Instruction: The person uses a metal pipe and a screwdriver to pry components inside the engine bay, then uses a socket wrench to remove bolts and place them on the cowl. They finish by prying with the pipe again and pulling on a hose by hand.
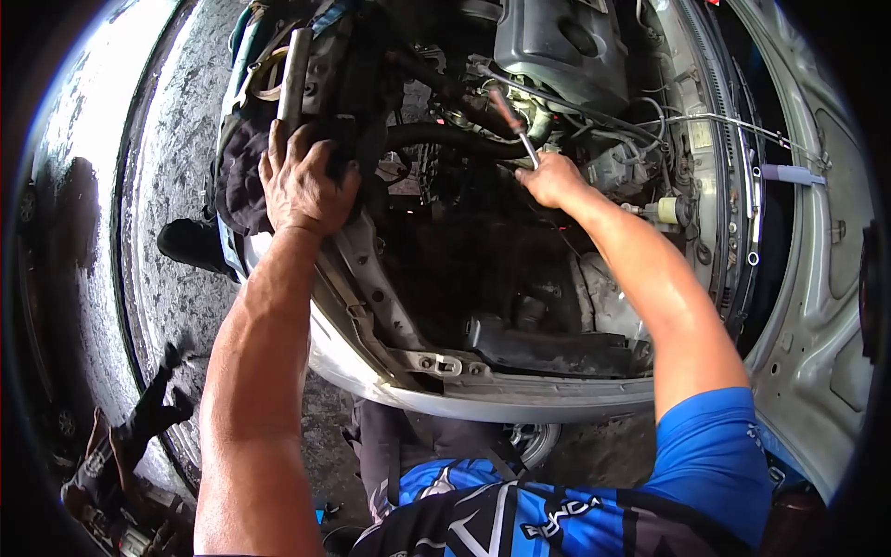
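My left hand (308, 183) lies with its fingers spread on a dark cloth (243, 176) at the car's front edge, its fingertips at the lower end of a metal tube (295, 74). Over the engine bay, my right hand (555, 180) is closed around one end of a slim metal tool (528, 144). The tool's reddish far part (507, 110) points up and left, close to a black hose (455, 139). What the tool's far end touches, if anything, I cannot make out.
A dark engine cover (561, 51) sits at the top. The raised hood (826, 241) stands on the right, with wrenches (754, 223) near it. Below run a metal crossbar (371, 278) and the pale bumper edge (483, 406). Another person (111, 464) is at the lower left.
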`<move>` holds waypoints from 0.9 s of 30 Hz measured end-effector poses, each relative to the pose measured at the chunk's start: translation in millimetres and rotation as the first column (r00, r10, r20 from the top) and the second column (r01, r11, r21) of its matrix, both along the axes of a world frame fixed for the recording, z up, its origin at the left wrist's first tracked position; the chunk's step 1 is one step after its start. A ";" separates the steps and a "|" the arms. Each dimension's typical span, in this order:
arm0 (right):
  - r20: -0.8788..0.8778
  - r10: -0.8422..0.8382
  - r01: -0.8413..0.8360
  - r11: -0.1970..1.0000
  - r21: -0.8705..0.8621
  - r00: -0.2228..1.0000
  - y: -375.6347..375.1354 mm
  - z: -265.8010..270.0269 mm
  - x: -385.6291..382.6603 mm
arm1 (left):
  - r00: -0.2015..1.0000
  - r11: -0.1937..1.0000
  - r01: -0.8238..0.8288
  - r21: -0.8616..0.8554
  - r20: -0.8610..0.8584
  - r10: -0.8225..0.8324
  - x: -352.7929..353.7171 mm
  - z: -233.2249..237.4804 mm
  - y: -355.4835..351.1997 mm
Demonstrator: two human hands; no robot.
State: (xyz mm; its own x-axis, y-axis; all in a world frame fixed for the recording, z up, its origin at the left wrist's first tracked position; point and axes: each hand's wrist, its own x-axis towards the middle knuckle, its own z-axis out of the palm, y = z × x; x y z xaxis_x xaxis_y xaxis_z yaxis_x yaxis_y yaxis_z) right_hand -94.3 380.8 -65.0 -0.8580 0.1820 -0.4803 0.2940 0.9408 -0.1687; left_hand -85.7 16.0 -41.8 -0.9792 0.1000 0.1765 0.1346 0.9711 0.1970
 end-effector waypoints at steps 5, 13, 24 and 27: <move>0.167 0.847 -0.861 0.480 0.165 0.504 3.7 9.9 -3.5 | 1.000 1.000 0.008 -0.010 0.000 -0.008 2.1 -1.9 -0.1; -0.140 0.340 -0.337 0.940 0.042 0.930 8.4 1.6 -0.4 | 0.998 1.000 0.028 -0.001 -0.064 -0.028 -1.7 -6.4 -1.5; -0.060 0.773 -0.775 0.632 -0.004 0.631 14.1 5.6 6.0 | 0.989 0.999 0.039 -0.004 -0.144 -0.039 -3.3 -13.1 -2.0; -0.267 0.566 -0.577 0.815 0.044 0.780 16.4 -1.4 19.4 | 0.967 0.999 0.038 -0.038 -0.252 -0.046 2.4 -2.9 10.2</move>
State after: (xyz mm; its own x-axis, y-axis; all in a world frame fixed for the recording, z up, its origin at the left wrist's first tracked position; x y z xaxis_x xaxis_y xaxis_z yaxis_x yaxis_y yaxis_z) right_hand -75.0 397.2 -66.4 -0.8905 -0.3951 -0.2257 -0.3546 0.9134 -0.1997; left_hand -83.2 26.2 -44.7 -0.8980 0.1500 0.4136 0.2168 0.9689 0.1193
